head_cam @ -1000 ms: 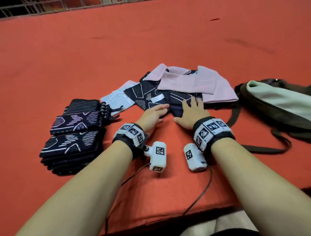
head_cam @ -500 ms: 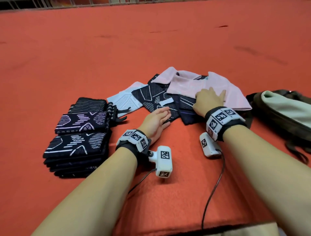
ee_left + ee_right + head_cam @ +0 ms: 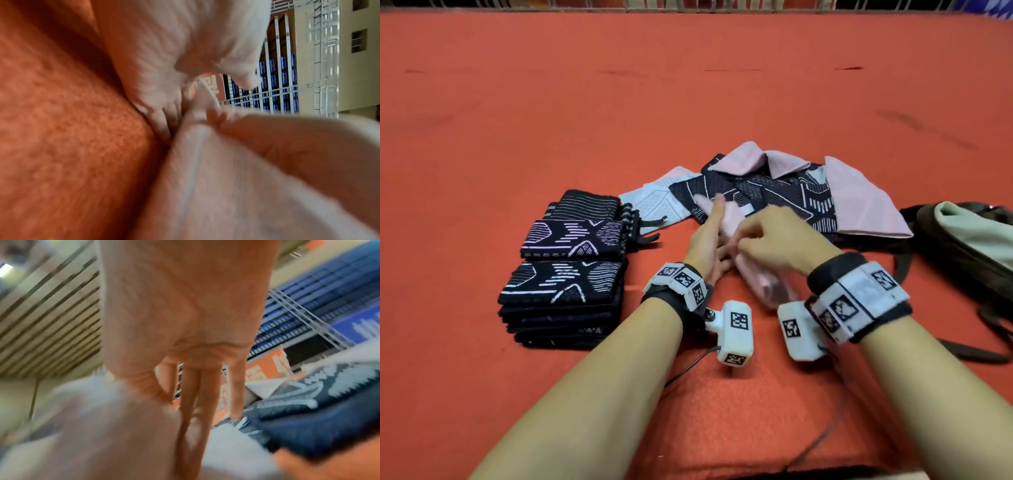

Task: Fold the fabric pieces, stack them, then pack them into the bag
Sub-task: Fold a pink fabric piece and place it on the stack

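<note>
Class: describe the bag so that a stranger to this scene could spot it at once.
Start at the orange table and go to its right edge, past the loose pile of pink and navy fabric. The bag lies there: dark olive-brown, pale green on top, with long straps, unlike the patterned cloths.
</note>
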